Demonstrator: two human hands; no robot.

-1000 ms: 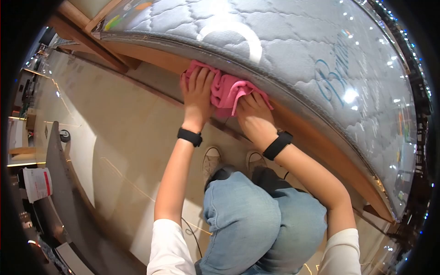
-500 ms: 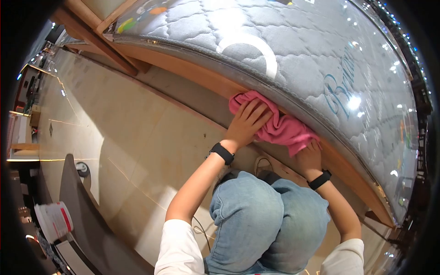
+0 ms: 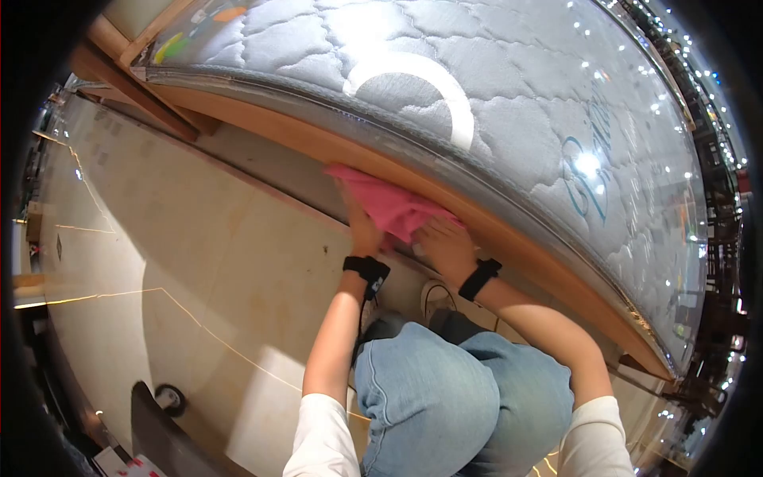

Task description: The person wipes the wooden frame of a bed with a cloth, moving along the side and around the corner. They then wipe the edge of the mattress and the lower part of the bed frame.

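Observation:
A pink cloth (image 3: 381, 200) lies stretched along the wooden bed rail (image 3: 318, 147), just below the mattress edge. My left hand (image 3: 362, 226) grips the cloth's left part, its fingertips partly hidden by the fabric. At the right end, my right hand (image 3: 447, 245) has its fingers closed over the cloth, against the rail. Each wrist wears a black band. Above the rail sits a grey quilted mattress (image 3: 509, 103) in clear plastic wrapping.
My bent knees in blue jeans (image 3: 425, 397) are close below my hands. A wooden leg (image 3: 151, 99) stands at the left end of the bed. Pale floor (image 3: 199, 230) stretches left, with a dark panel (image 3: 159, 437) and a caster wheel (image 3: 170, 400) at lower left.
Both hands have shifted left along the rail with the cloth. The cloth was bunched and is now flatter. My left hand has gone from lying on top to gripping its left side.

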